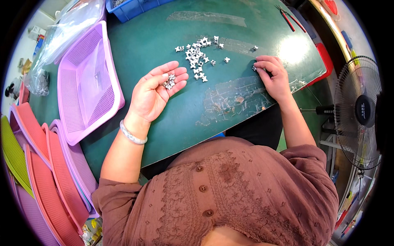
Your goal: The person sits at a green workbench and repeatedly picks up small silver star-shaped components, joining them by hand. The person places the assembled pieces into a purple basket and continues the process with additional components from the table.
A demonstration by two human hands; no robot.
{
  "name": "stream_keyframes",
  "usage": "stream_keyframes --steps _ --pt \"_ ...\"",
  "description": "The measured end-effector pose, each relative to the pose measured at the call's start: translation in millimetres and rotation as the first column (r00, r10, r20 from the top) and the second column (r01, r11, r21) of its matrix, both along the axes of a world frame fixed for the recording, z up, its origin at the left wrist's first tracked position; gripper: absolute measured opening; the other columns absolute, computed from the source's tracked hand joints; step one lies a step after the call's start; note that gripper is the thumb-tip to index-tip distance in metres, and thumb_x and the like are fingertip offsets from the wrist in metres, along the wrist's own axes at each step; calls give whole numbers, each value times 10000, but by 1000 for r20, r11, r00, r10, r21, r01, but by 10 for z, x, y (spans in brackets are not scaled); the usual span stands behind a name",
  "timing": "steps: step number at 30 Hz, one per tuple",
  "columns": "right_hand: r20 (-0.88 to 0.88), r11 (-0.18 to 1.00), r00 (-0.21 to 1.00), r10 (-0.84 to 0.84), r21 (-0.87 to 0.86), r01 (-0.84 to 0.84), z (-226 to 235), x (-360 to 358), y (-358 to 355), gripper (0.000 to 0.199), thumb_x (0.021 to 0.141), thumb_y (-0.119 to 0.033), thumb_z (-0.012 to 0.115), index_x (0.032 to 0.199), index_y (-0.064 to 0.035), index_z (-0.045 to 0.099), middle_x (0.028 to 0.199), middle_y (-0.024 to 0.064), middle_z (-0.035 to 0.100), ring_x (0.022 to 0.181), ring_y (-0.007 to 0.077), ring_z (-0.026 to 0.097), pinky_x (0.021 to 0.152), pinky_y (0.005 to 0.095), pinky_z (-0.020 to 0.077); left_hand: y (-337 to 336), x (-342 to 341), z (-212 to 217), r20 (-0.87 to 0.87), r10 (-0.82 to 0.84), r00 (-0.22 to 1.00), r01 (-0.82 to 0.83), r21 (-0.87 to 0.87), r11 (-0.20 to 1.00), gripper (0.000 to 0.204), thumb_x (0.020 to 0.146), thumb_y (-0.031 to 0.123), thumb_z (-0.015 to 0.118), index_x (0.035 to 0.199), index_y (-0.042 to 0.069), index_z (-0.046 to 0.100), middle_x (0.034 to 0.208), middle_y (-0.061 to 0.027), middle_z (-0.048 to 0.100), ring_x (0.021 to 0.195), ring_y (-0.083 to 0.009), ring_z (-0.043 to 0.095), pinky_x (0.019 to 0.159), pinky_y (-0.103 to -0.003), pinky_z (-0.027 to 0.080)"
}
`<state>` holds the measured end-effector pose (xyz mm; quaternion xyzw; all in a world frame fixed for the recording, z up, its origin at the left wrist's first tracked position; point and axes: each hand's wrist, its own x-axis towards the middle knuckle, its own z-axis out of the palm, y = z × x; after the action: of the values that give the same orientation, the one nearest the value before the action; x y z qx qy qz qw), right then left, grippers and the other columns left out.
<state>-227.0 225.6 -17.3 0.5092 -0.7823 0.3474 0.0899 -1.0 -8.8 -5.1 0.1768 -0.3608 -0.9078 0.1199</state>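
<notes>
My left hand (152,96) is turned palm up over the table, its fingers loosely curled. Several small silver metal pieces with knobbly, star-like shapes (169,82) rest on its fingers, with the thumb beside them. Farther right, my right hand (273,78) has thumb and fingertips together at a small silver piece (254,68), mostly covered by the fingers. Between the hands and farther off lies a loose heap of the same silver pieces (197,54). A few single ones (227,60) are scattered to the right of the heap.
On the left stands a purple mesh basket (67,94) with clear plastic inside. Stacked pink baskets (49,164) sit nearer. A blue bin (137,9) is at the far edge, red-handled pliers (288,20) at the far right. Beyond the green table (172,135) stands a fan (359,110).
</notes>
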Motion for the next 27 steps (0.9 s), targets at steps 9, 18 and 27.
stream_keyframes --steps 9,18,27 --pt "-19 988 990 142 -57 -142 259 264 -290 169 711 -17 610 876 -50 611 971 79 596 927 265 531 794 341 435 23 -4 30 -33 -23 999 25 64 998 408 855 15 358 1237 -125 325 1190 -284 450 1087 -357 498 936 -405 438" --pt "40 880 885 465 -129 -457 305 789 -979 179 711 -31 623 886 -69 629 961 70 578 915 265 512 788 349 436 15 3 23 -93 -43 995 57 153 987 426 853 43 363 1249 -112 325 1207 -271 439 1086 -333 497 959 -431 404" --pt "66 872 873 483 -127 -473 235 907 -1175 183 696 -39 637 874 -85 646 965 71 557 909 263 491 804 351 424 27 -9 -6 -125 -3 992 23 159 987 421 826 -15 347 1239 -94 356 1155 -201 487 987 -265 544 907 -411 436"
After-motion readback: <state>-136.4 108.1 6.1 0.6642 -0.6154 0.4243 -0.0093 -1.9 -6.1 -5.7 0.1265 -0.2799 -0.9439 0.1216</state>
